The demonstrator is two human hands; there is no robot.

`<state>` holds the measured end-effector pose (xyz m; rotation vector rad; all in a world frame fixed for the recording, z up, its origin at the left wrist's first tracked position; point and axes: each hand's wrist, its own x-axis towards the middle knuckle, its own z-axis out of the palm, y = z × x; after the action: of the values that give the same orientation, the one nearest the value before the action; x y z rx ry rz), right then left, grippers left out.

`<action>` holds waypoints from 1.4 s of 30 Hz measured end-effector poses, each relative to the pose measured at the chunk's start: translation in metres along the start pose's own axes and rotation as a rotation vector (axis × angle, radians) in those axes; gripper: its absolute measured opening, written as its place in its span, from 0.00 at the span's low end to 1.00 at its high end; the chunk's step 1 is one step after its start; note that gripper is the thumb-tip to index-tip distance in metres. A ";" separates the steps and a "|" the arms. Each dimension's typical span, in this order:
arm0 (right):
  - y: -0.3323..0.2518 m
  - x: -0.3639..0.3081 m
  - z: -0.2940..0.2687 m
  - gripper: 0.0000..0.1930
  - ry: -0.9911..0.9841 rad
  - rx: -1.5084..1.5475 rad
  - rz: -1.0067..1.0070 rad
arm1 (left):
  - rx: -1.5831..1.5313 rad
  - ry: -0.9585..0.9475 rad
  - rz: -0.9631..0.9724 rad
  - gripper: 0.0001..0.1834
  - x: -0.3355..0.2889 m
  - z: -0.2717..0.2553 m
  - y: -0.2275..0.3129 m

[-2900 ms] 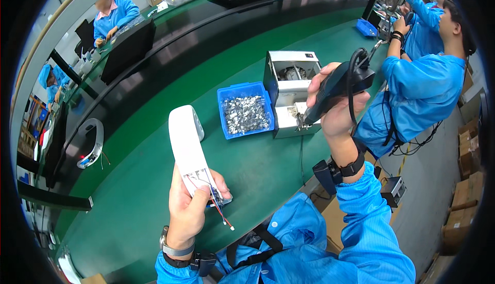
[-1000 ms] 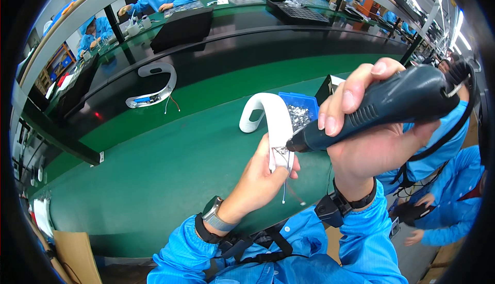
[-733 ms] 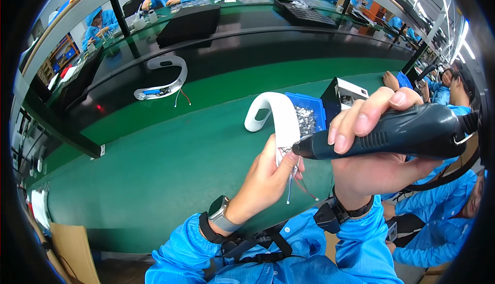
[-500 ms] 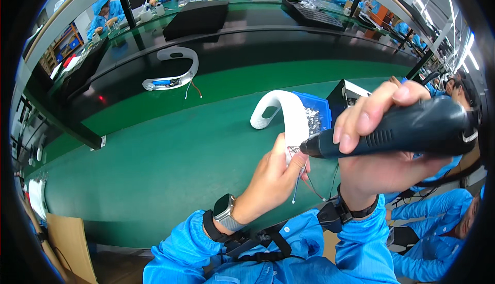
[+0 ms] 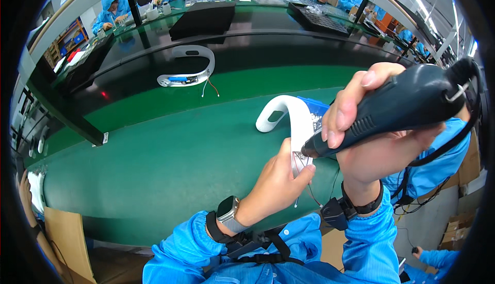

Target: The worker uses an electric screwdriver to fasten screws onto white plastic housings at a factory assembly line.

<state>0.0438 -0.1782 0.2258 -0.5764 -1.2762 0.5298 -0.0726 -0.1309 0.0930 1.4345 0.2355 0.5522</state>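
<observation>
My left hand (image 5: 274, 183) grips the lower end of a white curved plastic housing (image 5: 296, 121), its thumb along the near side. The housing stands upright and hooks over to the left, with an oval opening in the hooked end. Thin wires (image 5: 312, 194) hang from its lower end. In my right hand (image 5: 361, 109) is a black electric screwdriver (image 5: 397, 111), held nearly level and pointing left. Its tip meets the opened lower end of the housing, just above my left thumb. The screw head itself is too small to make out.
Behind the housing sits a blue bin (image 5: 315, 107) of small metallic parts, partly hidden. A second white curved housing (image 5: 193, 70) with wires lies on the dark strip beyond the green bench (image 5: 170, 165). Black trays (image 5: 202, 20) stand farther back, where people in blue work. A cardboard sheet (image 5: 69, 243) is at lower left.
The screwdriver's rear end has risen, tilting it more steeply toward the housing. My left thumb has shifted lower and right. The view has moved slightly, and a person at the right has shifted.
</observation>
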 end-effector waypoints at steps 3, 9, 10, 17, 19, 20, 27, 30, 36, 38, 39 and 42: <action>0.008 -0.004 0.011 0.44 0.000 0.042 -0.054 | -0.007 0.033 0.102 0.26 -0.003 -0.006 -0.001; -0.015 -0.013 0.018 0.42 0.378 -0.128 -0.168 | -0.046 -0.028 -0.140 0.17 -0.021 -0.021 0.023; -0.024 -0.016 0.011 0.40 0.394 -0.228 -0.200 | -0.023 0.021 -0.089 0.13 -0.021 -0.025 0.025; -0.041 -0.051 -0.034 0.33 0.463 -0.710 -0.072 | 1.046 0.005 0.399 0.13 0.052 -0.057 0.018; -0.019 -0.071 -0.036 0.35 0.488 -0.852 -0.138 | 1.187 0.006 0.343 0.13 0.085 -0.074 0.009; -0.012 -0.085 -0.038 0.37 0.516 -1.028 -0.212 | 1.216 -0.014 0.368 0.12 0.106 -0.080 -0.001; 0.013 -0.163 -0.009 0.24 0.341 -1.338 0.170 | 1.608 -0.042 0.458 0.09 0.216 -0.090 -0.055; 0.031 -0.160 -0.014 0.19 0.204 -1.362 0.265 | 1.595 -0.060 0.443 0.11 0.244 -0.072 -0.084; 0.073 -0.134 -0.064 0.07 0.140 -1.395 0.174 | 1.412 0.377 0.520 0.20 0.270 -0.098 -0.088; 0.088 -0.127 -0.063 0.07 0.122 -1.445 0.224 | 1.651 0.547 0.150 0.22 0.270 -0.151 -0.087; 0.094 -0.122 -0.067 0.07 0.100 -1.502 0.270 | 1.707 0.742 0.263 0.25 0.266 -0.176 -0.094; 0.115 -0.119 -0.086 0.05 0.023 -1.640 0.309 | 1.568 0.558 -0.031 0.20 0.264 -0.206 -0.099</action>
<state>0.0971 -0.1801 0.0470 -2.1281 -1.4027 -0.4380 0.0767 0.1751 0.0126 2.7192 1.3477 0.7643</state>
